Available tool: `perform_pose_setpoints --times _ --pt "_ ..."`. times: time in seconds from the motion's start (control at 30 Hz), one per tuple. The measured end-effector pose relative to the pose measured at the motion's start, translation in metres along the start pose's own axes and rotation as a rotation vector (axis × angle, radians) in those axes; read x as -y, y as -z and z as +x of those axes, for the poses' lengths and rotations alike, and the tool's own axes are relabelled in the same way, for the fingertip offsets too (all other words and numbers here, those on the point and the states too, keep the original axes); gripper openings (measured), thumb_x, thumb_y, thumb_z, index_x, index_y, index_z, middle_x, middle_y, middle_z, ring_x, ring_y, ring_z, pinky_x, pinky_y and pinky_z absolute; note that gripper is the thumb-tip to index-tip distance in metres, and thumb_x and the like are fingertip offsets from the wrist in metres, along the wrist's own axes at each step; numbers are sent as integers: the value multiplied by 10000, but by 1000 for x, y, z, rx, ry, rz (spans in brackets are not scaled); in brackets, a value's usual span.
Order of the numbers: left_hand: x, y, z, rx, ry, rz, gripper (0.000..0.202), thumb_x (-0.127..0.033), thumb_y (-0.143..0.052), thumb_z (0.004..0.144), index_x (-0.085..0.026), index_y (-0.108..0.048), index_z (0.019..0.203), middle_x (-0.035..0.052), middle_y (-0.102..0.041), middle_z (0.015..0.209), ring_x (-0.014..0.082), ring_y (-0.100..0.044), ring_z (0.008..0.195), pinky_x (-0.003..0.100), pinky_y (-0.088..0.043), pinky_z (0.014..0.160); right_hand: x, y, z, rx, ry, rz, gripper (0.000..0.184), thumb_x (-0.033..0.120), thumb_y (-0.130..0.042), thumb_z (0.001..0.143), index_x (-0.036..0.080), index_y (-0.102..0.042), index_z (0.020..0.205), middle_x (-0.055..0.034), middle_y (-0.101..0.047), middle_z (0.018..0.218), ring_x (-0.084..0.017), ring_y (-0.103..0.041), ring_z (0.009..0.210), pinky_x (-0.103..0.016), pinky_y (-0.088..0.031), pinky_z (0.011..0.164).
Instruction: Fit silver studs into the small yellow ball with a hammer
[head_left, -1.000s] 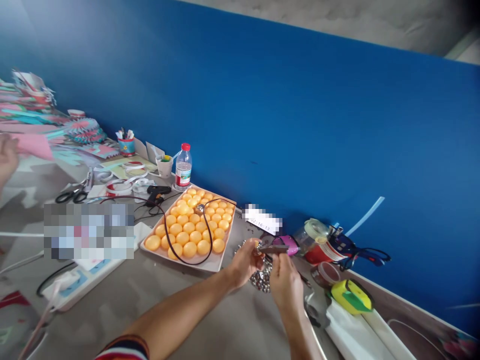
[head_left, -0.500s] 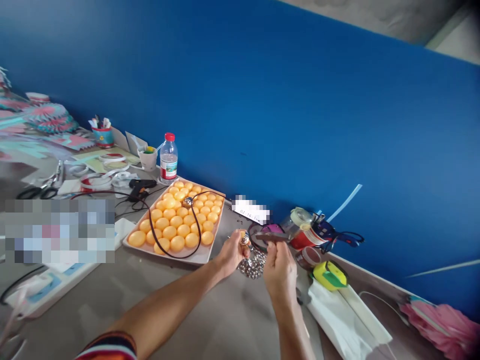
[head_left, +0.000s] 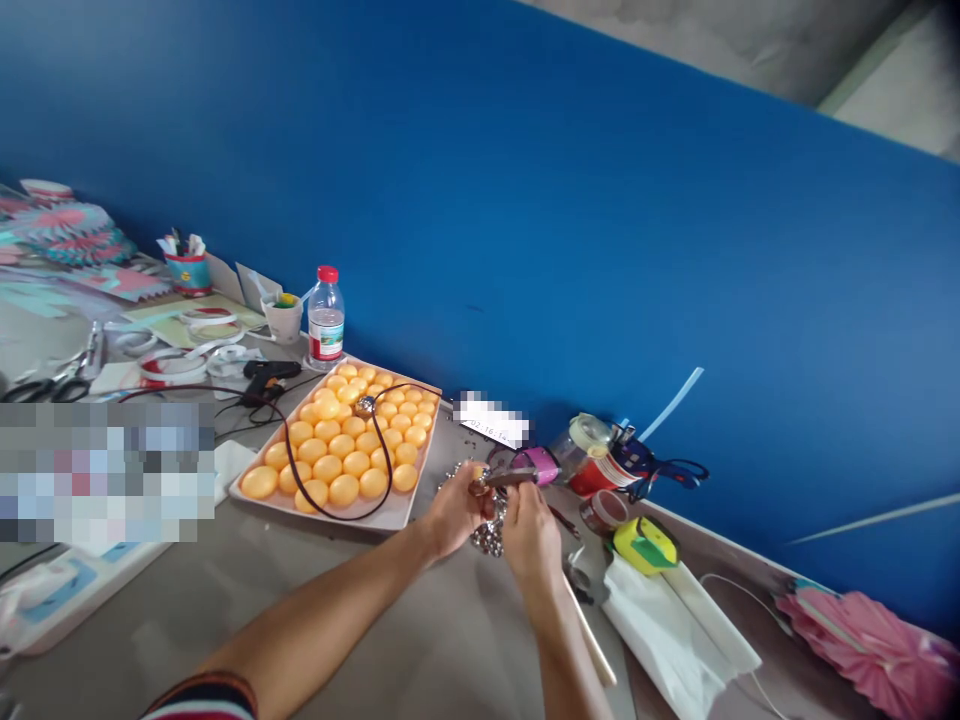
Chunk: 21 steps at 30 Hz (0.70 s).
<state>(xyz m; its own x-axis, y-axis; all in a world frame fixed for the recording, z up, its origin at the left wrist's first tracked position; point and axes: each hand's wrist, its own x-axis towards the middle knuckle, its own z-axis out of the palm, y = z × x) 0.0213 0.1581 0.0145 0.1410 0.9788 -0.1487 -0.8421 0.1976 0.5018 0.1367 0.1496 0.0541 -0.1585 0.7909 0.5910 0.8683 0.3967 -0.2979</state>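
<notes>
Close together, hands [head_left: 453, 518], dark tool [head_left: 512, 478], ball [head_left: 478, 482] (shiny).

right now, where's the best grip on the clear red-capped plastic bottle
The shoulder under the red cap, probably from above: the clear plastic bottle stands upright, narrowing there, with the white cup close to its left and the blue wall behind.

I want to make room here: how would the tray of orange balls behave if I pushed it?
The tray would probably slide as one piece, since it lies flat. The orange balls look round, so they may roll, though close packing should limit that. The black cable looped across them might drag or nudge a few.
</notes>
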Motion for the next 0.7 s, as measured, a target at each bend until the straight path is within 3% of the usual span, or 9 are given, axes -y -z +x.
perform_pose_setpoints --times 0.1,0.23,0.3,0.43,0.53,0.7 --pt "0 0 0 24 13 15 390 -527 -569 750 -165 -498 876 -11 -512 625 98 -478 484 241 -364 508 -6 2 0 25 -17 17 345 312 -282 914 173 -558 761 -70 -626 703 -166 -561 618 -249 -374 558" --pt "1 1 2 -39 -35 55 354 -506 -536 776 -180 -488 905 -18 -515 640 95 -470 461 242 -361 498 -7 10 2 -136 -29 32 325 329 -303 912 158 -558 807 -87 -622 731 -179 -574 675 -258 -396 605" --pt "1 1 0 -17 -4 46 346 -505 -534 779 -176 -487 874 -20 -502 630 94 -470 470 240 -364 506 -5 6 1 -110 -16 -1 331 318 -290 914 156 -556 800 -88 -621 718 -176 -574 648 -258 -389 588" --pt "-4 -2 -6 59 45 25 371 -518 -575 752 -162 -488 811 -17 -482 621 91 -464 489 236 -365 515 -3 -6 -4 71 -7 -37 357 289 -254 915 164 -562 784 -70 -632 688 -162 -563 571 -249 -356 526" --pt "-6 -4 -7 111 20 15 386 -536 -568 752 -167 -492 839 -7 -500 650 93 -463 493 244 -369 525 -6 0 0 17 -40 26 352 330 -277 910 168 -568 795 -81 -641 715 -172 -577 625 -250 -372 554" --pt "-4 0 -3 80 57 12 399 -553 -536 766 -180 -497 903 10 -534 673 109 -493 509 248 -373 538 -16 14 7 -33 -84 84 361 367 -296 894 176 -563 743 -93 -638 705 -184 -569 637 -263 -387 588"
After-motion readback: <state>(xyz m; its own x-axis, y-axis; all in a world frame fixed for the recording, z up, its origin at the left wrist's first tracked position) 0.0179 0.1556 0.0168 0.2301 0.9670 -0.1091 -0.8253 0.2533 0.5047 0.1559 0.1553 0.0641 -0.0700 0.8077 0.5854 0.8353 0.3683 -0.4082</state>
